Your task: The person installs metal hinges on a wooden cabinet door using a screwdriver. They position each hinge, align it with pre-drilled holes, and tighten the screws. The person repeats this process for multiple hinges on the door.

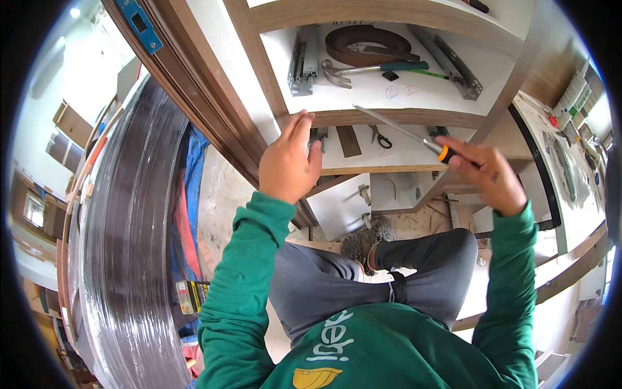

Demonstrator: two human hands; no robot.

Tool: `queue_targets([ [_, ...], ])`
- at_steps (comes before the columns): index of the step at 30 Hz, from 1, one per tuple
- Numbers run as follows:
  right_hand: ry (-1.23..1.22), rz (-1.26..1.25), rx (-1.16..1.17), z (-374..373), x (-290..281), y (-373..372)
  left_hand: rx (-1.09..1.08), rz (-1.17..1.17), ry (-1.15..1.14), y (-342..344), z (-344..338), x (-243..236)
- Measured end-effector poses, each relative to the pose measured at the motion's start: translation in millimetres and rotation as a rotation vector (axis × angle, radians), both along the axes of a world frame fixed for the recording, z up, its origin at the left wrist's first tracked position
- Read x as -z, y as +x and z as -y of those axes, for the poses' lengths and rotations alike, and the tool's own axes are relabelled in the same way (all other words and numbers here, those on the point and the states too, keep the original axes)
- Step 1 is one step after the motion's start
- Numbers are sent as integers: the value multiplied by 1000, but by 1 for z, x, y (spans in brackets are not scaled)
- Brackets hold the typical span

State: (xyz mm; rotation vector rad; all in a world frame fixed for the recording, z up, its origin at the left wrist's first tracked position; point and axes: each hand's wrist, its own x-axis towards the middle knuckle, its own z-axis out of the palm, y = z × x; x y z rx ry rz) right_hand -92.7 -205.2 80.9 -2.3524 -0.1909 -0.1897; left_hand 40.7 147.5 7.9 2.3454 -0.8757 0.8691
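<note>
Your right hand grips the screwdriver, upper right of centre; your left hand, fingers extended, hovers beside the cabinet. Positioning, apparently: the next move calls for steady aim.

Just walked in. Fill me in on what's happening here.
A person in a green top is working at an open wooden cabinet. The right hand grips a long screwdriver by its black and orange handle, the shaft slanting toward the upper left. The left hand is raised near the cabinet's left side, with nothing visible in it. A claw hammer and a coiled brown strip lie in the upper compartment, and scissors in the one below.
</note>
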Motion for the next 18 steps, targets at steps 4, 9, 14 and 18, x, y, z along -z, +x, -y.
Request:
queue_targets([
  [4, 531, -237, 23, 1, 69, -33, -246, -177, 182, 18, 15, -9],
  [9, 926, -367, -29, 13, 163, -64, -162, -32, 193, 8, 19, -3],
  [14, 1306, -546, -37, 28, 225, -94, 127, -387, 417, -24, 33, 4],
  [18, 1459, -584, -72, 21, 259, -103, 239, -147, 211, -20, 60, -1],
])
